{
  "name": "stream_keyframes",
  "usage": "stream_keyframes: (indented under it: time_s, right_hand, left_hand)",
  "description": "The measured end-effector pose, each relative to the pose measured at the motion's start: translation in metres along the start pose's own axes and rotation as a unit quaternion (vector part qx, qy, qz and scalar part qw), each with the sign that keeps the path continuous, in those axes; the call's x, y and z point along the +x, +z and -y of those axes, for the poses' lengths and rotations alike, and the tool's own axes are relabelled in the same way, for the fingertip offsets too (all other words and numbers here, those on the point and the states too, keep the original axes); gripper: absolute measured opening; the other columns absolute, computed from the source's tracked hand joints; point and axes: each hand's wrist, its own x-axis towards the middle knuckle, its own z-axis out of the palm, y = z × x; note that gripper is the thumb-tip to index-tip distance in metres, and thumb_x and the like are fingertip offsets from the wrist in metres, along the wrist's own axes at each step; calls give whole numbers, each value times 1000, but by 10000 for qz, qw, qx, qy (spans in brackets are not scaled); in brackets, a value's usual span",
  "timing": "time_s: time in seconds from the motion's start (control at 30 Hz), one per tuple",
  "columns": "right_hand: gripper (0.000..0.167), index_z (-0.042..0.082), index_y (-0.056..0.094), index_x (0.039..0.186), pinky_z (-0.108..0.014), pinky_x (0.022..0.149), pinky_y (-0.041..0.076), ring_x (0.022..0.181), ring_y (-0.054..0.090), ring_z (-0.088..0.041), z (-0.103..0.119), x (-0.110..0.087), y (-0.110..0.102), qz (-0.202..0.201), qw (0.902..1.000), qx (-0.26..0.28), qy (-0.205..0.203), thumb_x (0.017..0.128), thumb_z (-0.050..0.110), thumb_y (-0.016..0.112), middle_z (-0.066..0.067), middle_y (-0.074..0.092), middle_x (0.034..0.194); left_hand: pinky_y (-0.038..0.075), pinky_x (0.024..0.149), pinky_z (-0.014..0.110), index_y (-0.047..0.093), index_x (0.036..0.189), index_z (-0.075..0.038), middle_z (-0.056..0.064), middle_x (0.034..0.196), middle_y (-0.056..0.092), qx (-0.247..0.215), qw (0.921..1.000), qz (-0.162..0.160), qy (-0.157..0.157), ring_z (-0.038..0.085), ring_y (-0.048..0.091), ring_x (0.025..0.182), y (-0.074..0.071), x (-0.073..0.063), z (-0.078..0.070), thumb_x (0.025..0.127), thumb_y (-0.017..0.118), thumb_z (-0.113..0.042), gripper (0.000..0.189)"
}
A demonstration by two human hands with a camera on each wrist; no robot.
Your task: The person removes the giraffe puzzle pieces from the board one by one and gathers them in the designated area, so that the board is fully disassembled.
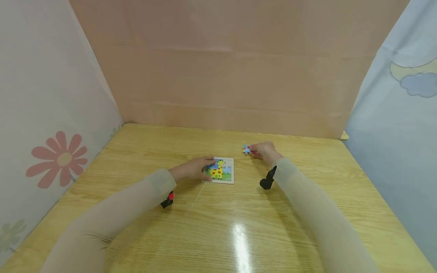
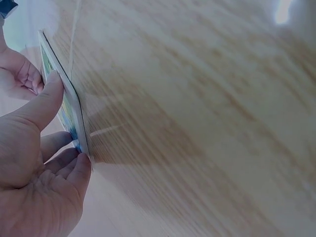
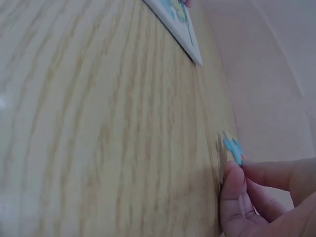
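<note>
A square giraffe jigsaw puzzle [image 1: 218, 173] in a white frame lies flat on the table. My left hand [image 1: 192, 169] holds it by its left side, thumb over the near edge and fingers at the far left; in the left wrist view, the thumb [image 2: 52, 94] lies on the frame and curled fingertips meet its edge. To the puzzle's right and farther back, my right hand [image 1: 264, 151] pinches a blue puzzle piece [image 1: 246, 149] with a red spot between thumb and index finger. In the right wrist view, the piece [image 3: 233, 147] stands tilted close over the table, its lower part behind the fingertips.
The wooden table [image 1: 205, 227] ends at a brown backdrop [image 1: 222, 76]. A flowered cloth [image 1: 51, 94] hangs at the left and a pale blue one [image 1: 403, 125] at the right. A black wrist camera [image 1: 267, 182] sits under the right wrist.
</note>
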Motion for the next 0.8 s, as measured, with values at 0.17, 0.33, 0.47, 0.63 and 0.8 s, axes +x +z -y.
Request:
stream_keyframes:
  time_s: [0.17, 0.33, 0.47, 0.63, 0.8]
  right_hand:
    - [34, -8, 61, 123, -20, 65, 58, 58, 66, -8, 3, 0, 0, -196, 9996, -173, -55, 90, -1, 65, -5, 69, 76]
    - [32, -8, 62, 121, -20, 64, 58, 55, 65, -8, 3, 2, -1, -366, 9989, -303, 64, 89, -1, 65, -2, 66, 66]
    - [35, -9, 61, 121, -21, 64, 58, 53, 65, -9, 2, 4, -1, -451, 9985, -305, 107, 88, -1, 66, -2, 66, 62]
    - [36, -10, 60, 121, -21, 60, 58, 51, 65, -8, 1, 6, -2, -524, 9979, -368, 81, 87, -1, 67, -2, 66, 61]
    - [36, -10, 59, 121, -19, 58, 57, 50, 64, -8, 0, 7, -3, -562, 9972, -486, 71, 86, -2, 67, -2, 65, 61]
  left_hand:
    - [21, 120, 48, 29, 153, -13, 6, 162, 18, 21, 10000, 4, -51, 33, 18, 148, 1, 3, 2, 89, 69, -37, 80]
    - [22, 120, 48, 29, 153, -11, 7, 162, 19, 60, 10000, 23, 16, 33, 19, 148, 3, 6, 4, 88, 69, -37, 80]
    - [21, 120, 48, 29, 153, -12, 7, 162, 19, 33, 10000, 24, 3, 33, 19, 148, 4, 6, 4, 88, 70, -37, 81]
    - [21, 120, 48, 28, 153, -13, 6, 162, 18, 0, 10000, 25, -14, 33, 18, 149, 5, 6, 3, 88, 70, -37, 81]
    - [21, 120, 48, 28, 153, -13, 6, 162, 18, -2, 10000, 40, -2, 32, 18, 149, 5, 7, 2, 88, 70, -37, 82]
